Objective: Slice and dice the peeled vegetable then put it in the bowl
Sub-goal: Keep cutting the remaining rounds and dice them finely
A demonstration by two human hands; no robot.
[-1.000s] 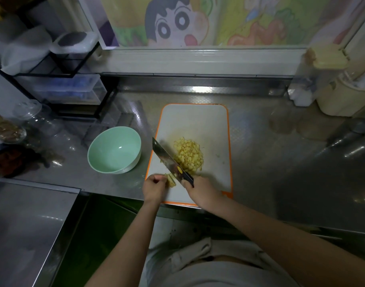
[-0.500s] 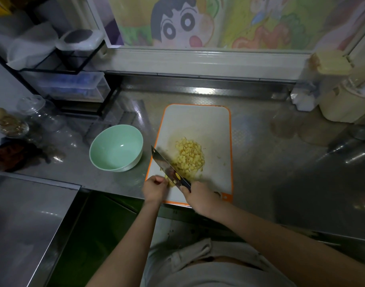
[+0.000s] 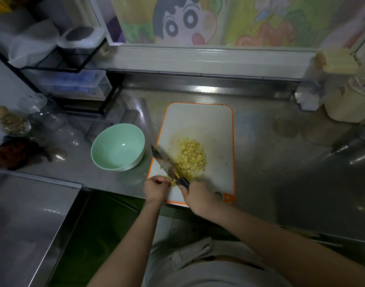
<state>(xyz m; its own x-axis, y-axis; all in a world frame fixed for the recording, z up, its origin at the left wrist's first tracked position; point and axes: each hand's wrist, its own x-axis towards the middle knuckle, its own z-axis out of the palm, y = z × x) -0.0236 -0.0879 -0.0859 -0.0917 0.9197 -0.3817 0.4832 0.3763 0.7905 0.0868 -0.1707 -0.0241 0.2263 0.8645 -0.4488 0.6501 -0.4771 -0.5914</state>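
Observation:
A heap of yellow vegetable dice [image 3: 190, 157] lies in the middle of a white cutting board [image 3: 200, 121] with an orange rim. My right hand [image 3: 199, 198] grips the dark handle of a knife [image 3: 167, 165], whose blade slants up to the left over the board's near left part. My left hand [image 3: 155, 190] pinches a small remaining vegetable piece [image 3: 170, 180] right beside the blade at the board's near left corner. A pale green bowl [image 3: 118, 147] stands empty on the steel counter just left of the board.
A black wire rack [image 3: 59, 65] with plastic containers stands at the back left, glass jars [image 3: 38, 114] in front of it. A cream appliance [image 3: 347, 104] sits at the back right. The counter's front edge runs just below my hands.
The knife blade shifted slightly along the small piece under my left hand, chopping in place. My hands stay at the board's near left corner; the dice heap is unchanged.

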